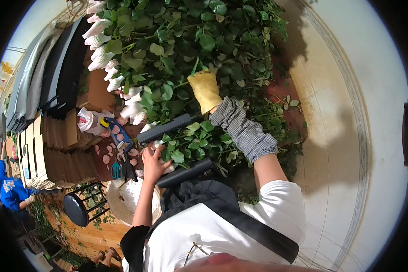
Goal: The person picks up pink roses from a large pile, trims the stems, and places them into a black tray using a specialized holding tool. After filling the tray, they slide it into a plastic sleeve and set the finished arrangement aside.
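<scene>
My left hand (153,164), bare, lies between two dark padded bars (167,128). Its fingers curl round flower heads in white netting (169,168), partly hidden by the hand. Leafy stems (192,143) run to the right from there, between the bars. Farther up, my right hand (205,89) wears a yellow glove and is closed on a green leafy stem (182,84) at the pile's near side. The large pile of cut flowers (204,41) has dense green leaves, with white-netted heads (99,41) along its left edge.
Left of the bars are teal-handled scissors (116,170), a blue box (121,137) and loose pink petals. Cardboard stacks (61,163) and dark upright sheets (61,68) stand beyond. A white bin (115,204) and black stool (77,209) are near. A person in blue (13,190) is far left.
</scene>
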Demonstrator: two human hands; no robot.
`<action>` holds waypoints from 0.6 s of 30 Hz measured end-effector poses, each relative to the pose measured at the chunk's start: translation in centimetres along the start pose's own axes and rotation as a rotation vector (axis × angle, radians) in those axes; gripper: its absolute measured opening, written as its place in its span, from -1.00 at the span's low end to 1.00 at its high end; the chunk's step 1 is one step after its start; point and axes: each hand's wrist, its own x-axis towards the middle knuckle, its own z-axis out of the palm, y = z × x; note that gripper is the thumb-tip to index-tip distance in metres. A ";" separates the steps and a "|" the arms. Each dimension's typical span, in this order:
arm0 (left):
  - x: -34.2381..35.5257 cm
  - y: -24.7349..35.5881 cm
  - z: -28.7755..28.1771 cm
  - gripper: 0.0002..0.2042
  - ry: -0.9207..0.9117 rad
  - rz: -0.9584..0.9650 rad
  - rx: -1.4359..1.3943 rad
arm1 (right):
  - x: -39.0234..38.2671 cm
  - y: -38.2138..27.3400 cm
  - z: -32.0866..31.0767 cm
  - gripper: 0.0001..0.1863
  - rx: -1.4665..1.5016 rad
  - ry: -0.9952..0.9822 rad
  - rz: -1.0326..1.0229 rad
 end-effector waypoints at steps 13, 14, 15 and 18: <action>-0.6 -1.2 0.5 -0.30 0.045 0.036 0.059 | -6.4 2.9 -20.3 -0.70 0.209 -0.024 -0.102; -0.5 -0.9 0.3 -0.31 0.033 0.026 0.037 | -6.9 2.2 -22.4 -0.70 0.181 0.213 -0.157; -0.4 -0.3 0.6 -0.32 0.023 0.013 0.027 | -9.8 3.8 -24.2 -0.71 0.341 0.383 0.039; -0.1 -0.3 0.3 -0.35 -0.001 -0.017 -0.003 | -9.9 5.0 -30.3 -0.70 0.330 0.876 0.358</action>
